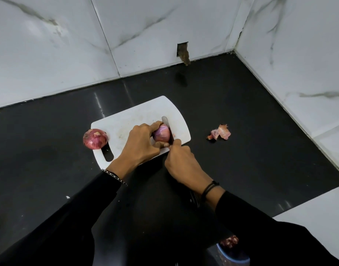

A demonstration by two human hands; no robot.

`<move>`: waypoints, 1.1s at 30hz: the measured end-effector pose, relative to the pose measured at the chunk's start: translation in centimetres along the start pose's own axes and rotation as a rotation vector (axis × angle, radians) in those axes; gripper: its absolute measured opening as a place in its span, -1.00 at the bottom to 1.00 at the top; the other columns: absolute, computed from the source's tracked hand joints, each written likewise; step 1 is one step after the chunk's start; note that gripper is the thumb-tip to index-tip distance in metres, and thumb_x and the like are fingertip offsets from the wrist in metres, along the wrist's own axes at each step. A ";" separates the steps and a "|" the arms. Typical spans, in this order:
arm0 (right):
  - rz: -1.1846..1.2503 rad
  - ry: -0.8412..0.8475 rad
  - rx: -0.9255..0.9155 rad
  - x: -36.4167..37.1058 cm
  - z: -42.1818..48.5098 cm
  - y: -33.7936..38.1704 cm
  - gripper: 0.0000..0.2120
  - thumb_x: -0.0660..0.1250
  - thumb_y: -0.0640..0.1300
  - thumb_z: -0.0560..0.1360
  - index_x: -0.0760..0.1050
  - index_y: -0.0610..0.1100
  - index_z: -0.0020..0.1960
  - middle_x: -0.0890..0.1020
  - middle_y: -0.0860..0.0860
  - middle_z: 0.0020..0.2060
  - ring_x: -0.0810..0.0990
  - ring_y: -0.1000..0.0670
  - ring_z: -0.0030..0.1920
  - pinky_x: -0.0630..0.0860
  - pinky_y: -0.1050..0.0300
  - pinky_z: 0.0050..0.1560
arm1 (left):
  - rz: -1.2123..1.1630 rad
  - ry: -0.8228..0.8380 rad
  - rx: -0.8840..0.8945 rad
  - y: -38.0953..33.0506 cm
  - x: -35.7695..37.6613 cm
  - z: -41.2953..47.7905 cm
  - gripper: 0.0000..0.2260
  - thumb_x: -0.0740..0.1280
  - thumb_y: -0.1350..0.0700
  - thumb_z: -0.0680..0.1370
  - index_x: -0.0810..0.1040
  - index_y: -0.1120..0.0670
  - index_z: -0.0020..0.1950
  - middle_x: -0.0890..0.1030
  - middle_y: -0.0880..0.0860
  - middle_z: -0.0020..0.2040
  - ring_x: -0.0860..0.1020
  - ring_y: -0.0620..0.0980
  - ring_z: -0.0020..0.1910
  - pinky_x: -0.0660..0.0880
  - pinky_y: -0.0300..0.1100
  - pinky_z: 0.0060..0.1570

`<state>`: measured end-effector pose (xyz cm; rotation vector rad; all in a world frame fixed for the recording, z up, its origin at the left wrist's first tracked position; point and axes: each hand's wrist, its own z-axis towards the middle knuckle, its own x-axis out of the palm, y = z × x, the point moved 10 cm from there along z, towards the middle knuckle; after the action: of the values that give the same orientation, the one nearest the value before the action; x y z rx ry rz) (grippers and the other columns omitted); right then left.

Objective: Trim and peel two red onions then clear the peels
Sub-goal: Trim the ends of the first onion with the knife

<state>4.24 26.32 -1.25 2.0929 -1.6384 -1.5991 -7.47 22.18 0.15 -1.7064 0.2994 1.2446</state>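
Note:
A peeled red onion (162,133) lies on the white cutting board (126,121). My left hand (140,144) grips it from the left, fingers curled over its top and thumb under it. My right hand (181,161) holds a knife (167,123), whose blade stands against the onion's right end. A small trimmed bit (174,134) lies just right of the blade. A second red onion (95,138), still in its dry skin, sits at the board's left edge. Loose pink peels (220,133) lie on the black counter to the right of the board.
The black counter (241,160) meets white marble-look walls at the back and right. A rough hole in the wall (183,52) sits behind the board. Below the counter's front edge, a blue container (233,254) holds dark red scraps.

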 end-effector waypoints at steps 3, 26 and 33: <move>0.006 -0.011 0.008 0.5 0.2 -0.2 -0.78 0.14 -0.23 0.64 0.26 -0.20 0.27 0.44 -0.15 0.00 0.45 -0.08 -0.14 0.39 0.03 -0.19 | 0.076 0.024 0.005 0.1 0.5 0.6 -0.31 0.53 -0.10 0.41 0.44 0.06 0.48 0.64 0.19 0.16 0.59 0.16 0.11 0.49 -0.03 0.20; -0.510 -0.285 -0.018 1.6 -0.1 -0.5 -0.49 0.06 -0.24 0.68 -0.01 -0.20 0.58 0.63 -0.09 0.10 0.65 -0.12 0.07 0.35 0.07 -0.20 | 0.033 -0.017 -0.013 0.1 -0.3 -0.7 -0.46 0.55 -0.06 0.39 0.54 0.13 0.30 0.64 0.17 0.01 0.56 0.16 0.01 0.38 -0.15 -0.07; -0.377 -0.188 0.010 1.7 0.2 -1.7 -0.60 0.11 -0.24 0.65 0.16 -0.18 0.46 0.57 -0.16 0.14 0.59 -0.22 0.13 0.37 0.00 -0.10 | -0.013 -0.026 0.011 0.7 -0.7 -1.5 -0.50 0.55 -0.07 0.39 0.52 0.07 0.25 0.65 0.11 0.03 0.55 0.07 -0.03 0.42 -0.16 -0.06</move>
<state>5.10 25.89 -3.46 2.4369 -1.3531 -1.9496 -7.35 20.38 0.37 -1.6790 0.2787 1.2524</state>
